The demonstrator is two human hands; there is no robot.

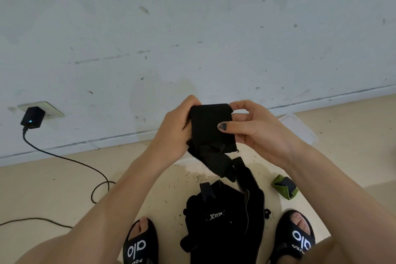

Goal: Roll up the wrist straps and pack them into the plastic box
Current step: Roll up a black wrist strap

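Sandals (141,242): two black slides at the bottom edge of the view, toes pointing away from the person, one on each side of the pile.
Pile on the floor (225,221): black straps with a white logo, lying between the feet on the pale floor (53,188); not yet rolled.
Green roll (285,186): a small green and black bundle on the floor, just right of the pile and near the right forearm; I judge it a strap already rolled.
Black wrist strap (211,128): held in the air above the pile, between both hands. The wound part is a flat block whose roll axis runs left to right from one hand to the other; the loose tail hangs down from its lower edge toward the pile.
Left hand (175,133): closed on the left end of the block, fingers curled behind it.
Right hand (255,126): gripping the right end, thumb flat across the front face, fingers behind.
Key relation: the tail drops toward the person, so the next turns should wind it up and over the block; both hands are equally near.
Plastic box (297,128): a pale clear shape on the floor beyond the right hand, by the wall; probably the box, partly hidden, contents not visible.
Charger (32,118): plugged into the wall at far left, its cable trailing over the floor.
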